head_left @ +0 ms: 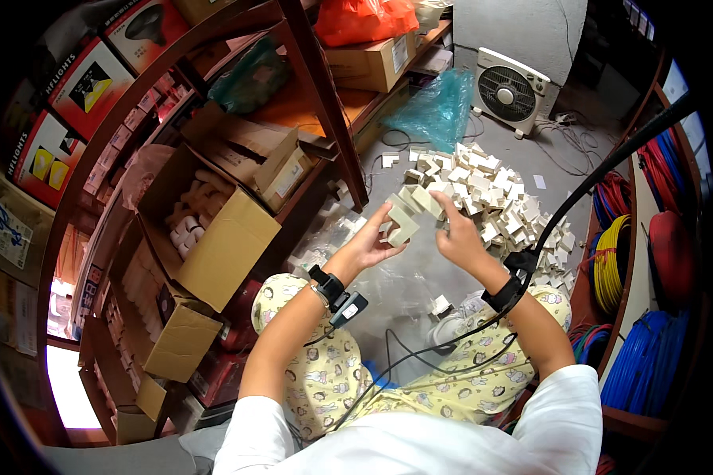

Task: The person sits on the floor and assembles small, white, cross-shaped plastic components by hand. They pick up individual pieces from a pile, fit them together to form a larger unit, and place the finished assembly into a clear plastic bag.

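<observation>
My left hand (366, 246) is closed around a short curved row of white L-shaped plastic pieces (404, 220), held above the floor between my knees. The pieces sit side by side, and my left fingertips are partly hidden behind them. At the row's right end is my right hand (463, 241), its index finger stretched out against or very near the last piece and its thumb apart from it. Just beyond my hands a large heap of similar white pieces (491, 190) lies on the floor. Clear plastic film (396, 297) spreads below my hands.
Open cardboard boxes (230, 245) and a shelf post (325, 103) stand at the left. A box fan (509, 92) is at the back, near a teal plastic bag (440, 107). Coiled yellow wire (610, 265) fills a rack on the right. A black cable (566, 207) crosses by my right arm.
</observation>
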`<control>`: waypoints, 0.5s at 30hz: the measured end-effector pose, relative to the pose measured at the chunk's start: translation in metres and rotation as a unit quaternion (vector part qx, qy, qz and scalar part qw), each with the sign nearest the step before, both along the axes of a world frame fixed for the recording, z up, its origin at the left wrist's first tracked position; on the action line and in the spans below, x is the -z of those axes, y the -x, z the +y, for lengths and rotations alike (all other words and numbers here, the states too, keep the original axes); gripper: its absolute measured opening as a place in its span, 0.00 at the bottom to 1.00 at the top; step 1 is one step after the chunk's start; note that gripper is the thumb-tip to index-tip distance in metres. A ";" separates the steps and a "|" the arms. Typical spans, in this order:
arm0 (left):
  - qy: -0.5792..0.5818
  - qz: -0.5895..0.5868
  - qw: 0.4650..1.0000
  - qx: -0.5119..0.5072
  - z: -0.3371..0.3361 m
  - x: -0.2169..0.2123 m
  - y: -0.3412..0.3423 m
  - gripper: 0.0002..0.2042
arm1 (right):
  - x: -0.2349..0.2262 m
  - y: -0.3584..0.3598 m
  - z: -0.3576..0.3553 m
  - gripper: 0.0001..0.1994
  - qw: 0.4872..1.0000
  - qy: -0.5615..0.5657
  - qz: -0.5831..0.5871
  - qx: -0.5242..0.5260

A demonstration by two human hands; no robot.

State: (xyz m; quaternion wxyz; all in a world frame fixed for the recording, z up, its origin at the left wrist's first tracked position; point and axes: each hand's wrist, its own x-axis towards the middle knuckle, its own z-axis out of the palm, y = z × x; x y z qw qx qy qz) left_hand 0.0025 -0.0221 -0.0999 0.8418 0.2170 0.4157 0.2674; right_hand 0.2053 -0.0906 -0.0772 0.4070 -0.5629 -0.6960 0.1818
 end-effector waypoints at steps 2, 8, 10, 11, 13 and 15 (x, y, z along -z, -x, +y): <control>0.004 -0.019 0.999 -0.027 0.000 -0.002 0.001 0.34 | -0.006 0.014 -0.007 0.36 0.997 0.076 0.003 -0.024; -0.033 -0.057 0.997 -0.034 0.001 -0.001 -0.008 0.36 | 0.004 0.021 -0.001 0.39 0.995 -0.063 -0.048 -0.063; -0.069 -0.037 0.997 -0.002 0.002 0.000 -0.008 0.35 | 0.007 0.018 0.001 0.40 0.995 -0.047 -0.066 -0.064; -0.089 -0.022 0.996 -0.003 0.000 0.001 -0.009 0.34 | 0.007 0.017 0.001 0.40 0.995 -0.045 -0.065 -0.061; -0.129 0.012 0.991 -0.008 -0.006 -0.003 -0.010 0.34 | 0.006 0.020 0.000 0.41 0.996 -0.040 -0.059 -0.058; -0.160 0.020 0.986 0.032 -0.004 -0.001 -0.007 0.33 | 0.008 0.020 -0.001 0.42 0.997 -0.020 -0.052 -0.055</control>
